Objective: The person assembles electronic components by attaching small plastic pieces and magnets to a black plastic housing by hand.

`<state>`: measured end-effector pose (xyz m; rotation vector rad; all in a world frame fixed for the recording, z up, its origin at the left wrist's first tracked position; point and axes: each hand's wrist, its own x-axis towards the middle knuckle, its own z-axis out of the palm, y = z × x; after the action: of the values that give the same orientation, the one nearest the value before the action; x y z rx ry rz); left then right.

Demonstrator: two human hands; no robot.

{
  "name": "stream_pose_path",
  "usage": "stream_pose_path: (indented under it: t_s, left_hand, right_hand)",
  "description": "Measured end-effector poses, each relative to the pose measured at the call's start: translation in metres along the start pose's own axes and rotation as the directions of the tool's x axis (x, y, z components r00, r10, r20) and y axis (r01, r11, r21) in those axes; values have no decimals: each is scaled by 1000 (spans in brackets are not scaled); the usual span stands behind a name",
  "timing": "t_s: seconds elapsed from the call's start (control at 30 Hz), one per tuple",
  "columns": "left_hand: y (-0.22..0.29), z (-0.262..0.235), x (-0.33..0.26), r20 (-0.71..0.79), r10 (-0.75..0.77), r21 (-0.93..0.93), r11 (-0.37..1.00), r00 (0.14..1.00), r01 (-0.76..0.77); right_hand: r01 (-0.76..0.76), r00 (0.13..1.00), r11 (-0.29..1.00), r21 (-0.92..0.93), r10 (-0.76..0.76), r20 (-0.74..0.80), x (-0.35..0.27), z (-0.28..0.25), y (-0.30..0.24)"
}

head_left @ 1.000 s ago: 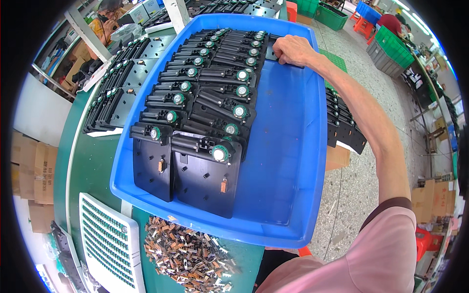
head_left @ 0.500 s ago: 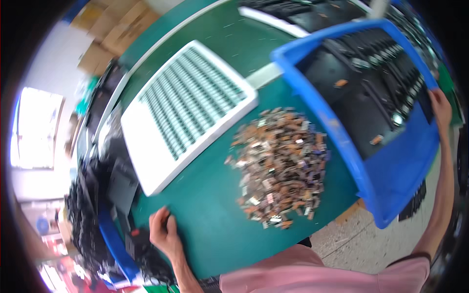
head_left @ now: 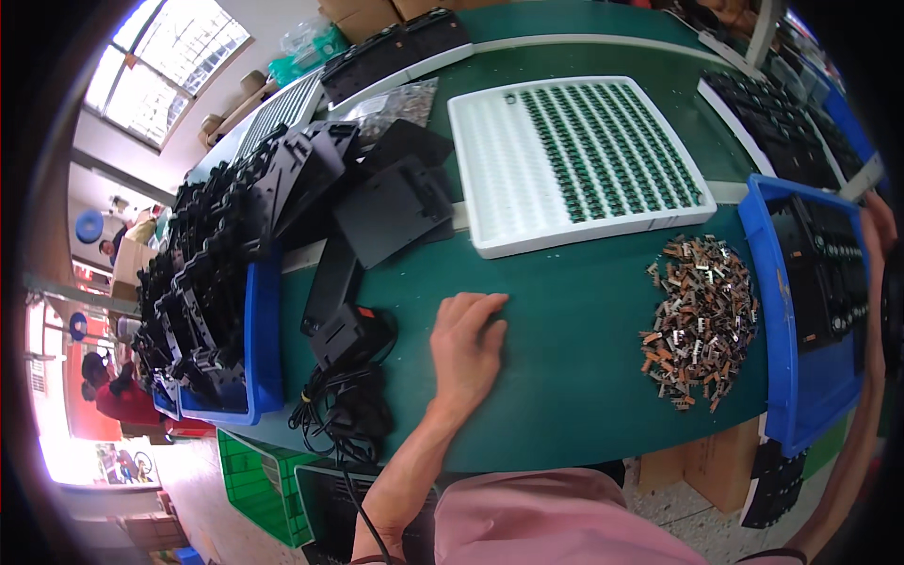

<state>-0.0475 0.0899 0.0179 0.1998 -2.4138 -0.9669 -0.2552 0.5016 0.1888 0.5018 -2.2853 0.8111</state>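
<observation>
My left hand [head_left: 466,344] rests on the green tabletop [head_left: 537,395], fingers loosely bent, thumb apart, with nothing visible in it. To its right lies a heap of small metal-and-brown connector-like parts [head_left: 702,320]. Beyond the hand is a white foam tray [head_left: 508,240], filled on its right side with rows of small green circuit parts; its left side shows bare slots. At the far right my right hand [head_left: 878,221] grips the outer side of a blue bin [head_left: 780,311], its fingers dim and partly hidden. Black plastic housings [head_left: 815,245] with silvery parts lie inside that bin.
On the left, a blue bin [head_left: 267,339] is piled with black plastic pieces [head_left: 202,282]. A black boxy device [head_left: 353,334] with coiled cable sits near my left hand. Flat black panels [head_left: 395,212] lie behind it. A green crate [head_left: 264,485] stands on the floor.
The view has swung left, so the table's things appear farther right and the left bin shows fully. My left hand's fingers look less curled; my right hand stays by the blue bin.
</observation>
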Motion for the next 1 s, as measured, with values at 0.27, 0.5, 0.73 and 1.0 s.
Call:
stream_pose_path:
  t_s: [0.27, 0.5, 0.73, 1.0]
  left_hand:
    - [-16, -2, -10, -49, 88, -9, 996, 995, -88]
    - [-13, 5, -8, -73, 112, -34, 993, 991, -114]
    - [-17, 8, -10, -53, 97, 4, 995, 994, -97]
    - [-14, 4, -10, -35, 104, 17, 995, 994, -103]
  right_hand:
    - [125, 733, 833, 539, -443, 516, -46, 204, -232]
    - [585, 577, 737, 337, -671, 465, -78, 329, -292]
    - [704, 575, 673, 227, -727, 374, -94, 368, -294]
    - [651, 679, 675, 348, -722, 133, -79, 347, -285]
